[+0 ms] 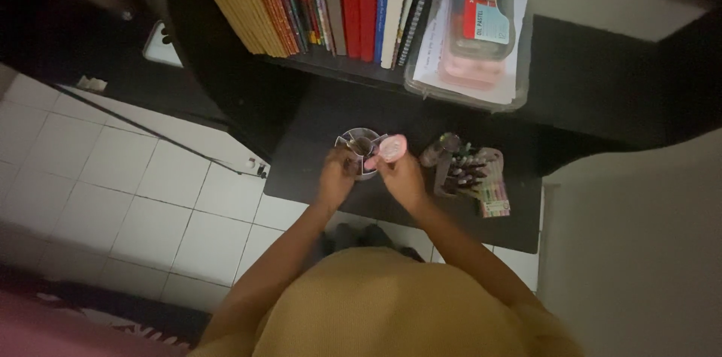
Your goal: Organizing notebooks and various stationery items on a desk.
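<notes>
Here both hands grip: left (336, 174) the compartmented holder (359, 144), right (400, 174) a pink round piece (392, 148).

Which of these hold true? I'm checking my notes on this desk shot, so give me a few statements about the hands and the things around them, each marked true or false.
1. The right hand holds a small pink round thing. True.
2. The left hand rests on the books. False: it is at the divided pen holder, far below the books.
3. A clear plastic box sits right of the books. True.
4. The pens lie left of the holder. False: they lie to its right.
5. The floor is white tile. True.
</notes>
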